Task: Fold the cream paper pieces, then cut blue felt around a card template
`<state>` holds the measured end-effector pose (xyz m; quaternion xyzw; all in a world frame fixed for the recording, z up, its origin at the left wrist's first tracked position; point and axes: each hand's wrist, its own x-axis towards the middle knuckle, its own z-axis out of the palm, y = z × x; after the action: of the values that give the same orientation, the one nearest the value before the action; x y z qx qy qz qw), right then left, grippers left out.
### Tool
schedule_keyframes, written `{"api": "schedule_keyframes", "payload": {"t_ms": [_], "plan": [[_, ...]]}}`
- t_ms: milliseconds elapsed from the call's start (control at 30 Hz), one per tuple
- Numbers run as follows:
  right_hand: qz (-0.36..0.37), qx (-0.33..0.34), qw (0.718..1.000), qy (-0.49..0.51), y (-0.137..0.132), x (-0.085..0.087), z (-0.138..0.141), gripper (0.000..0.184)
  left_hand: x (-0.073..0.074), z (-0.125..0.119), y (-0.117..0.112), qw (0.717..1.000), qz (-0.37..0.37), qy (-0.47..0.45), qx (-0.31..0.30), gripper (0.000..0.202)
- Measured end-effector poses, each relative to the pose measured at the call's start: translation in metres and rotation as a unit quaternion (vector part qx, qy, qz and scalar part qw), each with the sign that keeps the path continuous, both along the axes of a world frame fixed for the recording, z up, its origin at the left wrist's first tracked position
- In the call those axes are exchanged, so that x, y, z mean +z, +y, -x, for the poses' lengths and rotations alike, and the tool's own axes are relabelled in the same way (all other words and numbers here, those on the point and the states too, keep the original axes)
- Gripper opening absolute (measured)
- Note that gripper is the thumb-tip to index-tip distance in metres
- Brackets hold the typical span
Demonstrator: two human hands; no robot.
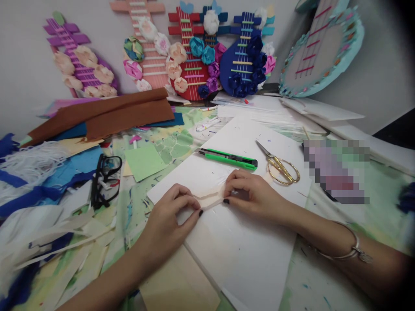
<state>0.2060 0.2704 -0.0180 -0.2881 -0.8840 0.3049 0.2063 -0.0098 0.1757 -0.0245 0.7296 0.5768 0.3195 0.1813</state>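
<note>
Landmark on my feed: white board (259, 255). Nearest, yellowish paper (175, 287) sticks out at board's near left edge. Left hand (165, 218) and right hand (264, 194) over middle of board, each pinching pale strip (210, 201) between thumb and fingers; strip spans gap between them. Left of board, I see black glasses (101, 177). On board beyond hands: gold-handled scissors (278, 166), green cutter (231, 160). Far past board: colourful model guitars (191, 65).
</note>
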Motion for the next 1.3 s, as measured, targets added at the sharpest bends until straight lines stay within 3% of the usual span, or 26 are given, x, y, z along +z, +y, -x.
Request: {"api": "schedule_keyframes", "payload": {"t_ms": [1300], "plan": [[-0.03, -0.062, 0.998, -0.002, -0.01, -0.007, 0.013, 0.01, -0.004, -0.015, 0.003, 0.998, -0.004, 0.049, 0.046, 0.013]]}}
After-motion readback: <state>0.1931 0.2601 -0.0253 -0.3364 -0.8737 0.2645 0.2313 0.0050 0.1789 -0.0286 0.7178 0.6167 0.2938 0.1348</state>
